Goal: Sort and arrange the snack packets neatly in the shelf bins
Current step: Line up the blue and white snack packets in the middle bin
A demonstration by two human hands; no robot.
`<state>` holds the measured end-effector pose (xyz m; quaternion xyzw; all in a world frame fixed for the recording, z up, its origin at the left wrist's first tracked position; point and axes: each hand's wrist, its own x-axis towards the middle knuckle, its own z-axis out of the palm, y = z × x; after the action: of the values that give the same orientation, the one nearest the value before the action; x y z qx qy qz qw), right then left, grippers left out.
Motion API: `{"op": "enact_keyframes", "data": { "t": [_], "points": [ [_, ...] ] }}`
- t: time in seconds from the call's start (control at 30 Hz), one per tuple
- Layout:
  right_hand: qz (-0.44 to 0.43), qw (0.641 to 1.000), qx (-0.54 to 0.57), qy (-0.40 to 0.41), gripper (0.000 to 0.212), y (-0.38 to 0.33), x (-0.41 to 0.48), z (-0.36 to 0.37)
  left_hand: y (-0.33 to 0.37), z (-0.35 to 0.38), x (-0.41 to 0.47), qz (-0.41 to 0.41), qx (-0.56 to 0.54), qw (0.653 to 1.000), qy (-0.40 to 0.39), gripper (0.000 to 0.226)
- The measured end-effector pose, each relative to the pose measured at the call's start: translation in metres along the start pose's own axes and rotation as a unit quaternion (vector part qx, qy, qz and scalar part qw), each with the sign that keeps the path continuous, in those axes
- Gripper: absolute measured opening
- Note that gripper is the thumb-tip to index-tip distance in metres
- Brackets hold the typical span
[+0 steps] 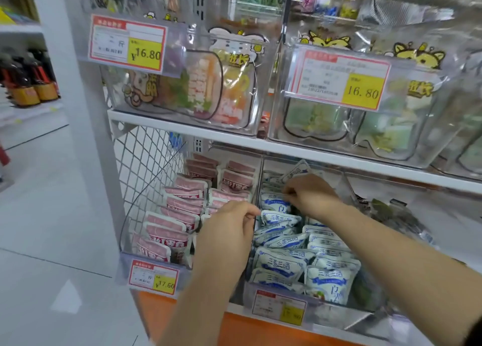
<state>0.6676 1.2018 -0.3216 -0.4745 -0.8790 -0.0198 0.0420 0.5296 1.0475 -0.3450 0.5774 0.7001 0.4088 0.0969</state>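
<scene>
Your right hand [310,194] pinches a blue-and-white packet [275,201] toward the back of the middle bin [339,313]; your left hand [229,225] curls at the divider beside the pink packets [182,215], though whether it holds anything cannot be told; a hard tug could topple its loosely leaning neighbours.

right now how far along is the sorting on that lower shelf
Done: the pink packets stand in neat rows. In hand: the right hand curls its fingers on the blue-and-white packets at the bin's rear. The left hand is at that bin's left side, grip unclear. Left: those packets lie tilted and overlapping.
</scene>
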Motion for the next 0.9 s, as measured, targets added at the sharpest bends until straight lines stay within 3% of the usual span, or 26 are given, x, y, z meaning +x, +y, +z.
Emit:
{"op": "enact_keyframes", "data": {
  "t": [0.1, 0.23, 0.3, 0.4, 0.57, 0.7, 0.83, 0.9],
  "points": [
    [-0.049, 0.995, 0.082, 0.021, 0.019, -0.007, -0.019, -0.02, 0.0, -0.001, 0.0, -0.008, -0.003, 1.0, -0.006, 0.025],
    [-0.117, 0.982, 0.059, -0.137, 0.02, -0.028, -0.037, -0.023, 0.004, 0.001, 0.0, -0.011, -0.003, 1.0, 0.007, 0.024],
    [-0.117, 0.98, 0.007, -0.16, 0.021, -0.028, -0.032, -0.013, 0.005, 0.002, -0.001, -0.009, -0.002, 1.0, 0.01, 0.024],
    [-0.074, 0.987, 0.007, -0.139, 0.015, -0.017, -0.022, -0.003, 0.006, 0.002, -0.002, 0.003, -0.005, 1.0, 0.013, 0.022],
    [-0.003, 0.994, 0.106, -0.031, 0.019, 0.002, -0.022, 0.014, 0.004, 0.001, -0.001, 0.013, -0.002, 1.0, 0.012, 0.022],
    [-0.019, 0.988, 0.096, -0.121, 0.024, -0.001, -0.019, 0.009, 0.004, 0.003, 0.001, 0.01, -0.002, 1.0, 0.007, 0.022],
    [-0.049, 0.991, 0.119, -0.025, 0.014, -0.008, -0.026, -0.019, 0.003, 0.003, 0.001, 0.007, -0.01, 1.0, 0.009, 0.023],
    [-0.098, 0.987, 0.108, -0.069, 0.016, -0.02, -0.034, -0.024, 0.003, 0.003, 0.001, 0.011, -0.011, 1.0, 0.012, 0.023]
  ]
}}
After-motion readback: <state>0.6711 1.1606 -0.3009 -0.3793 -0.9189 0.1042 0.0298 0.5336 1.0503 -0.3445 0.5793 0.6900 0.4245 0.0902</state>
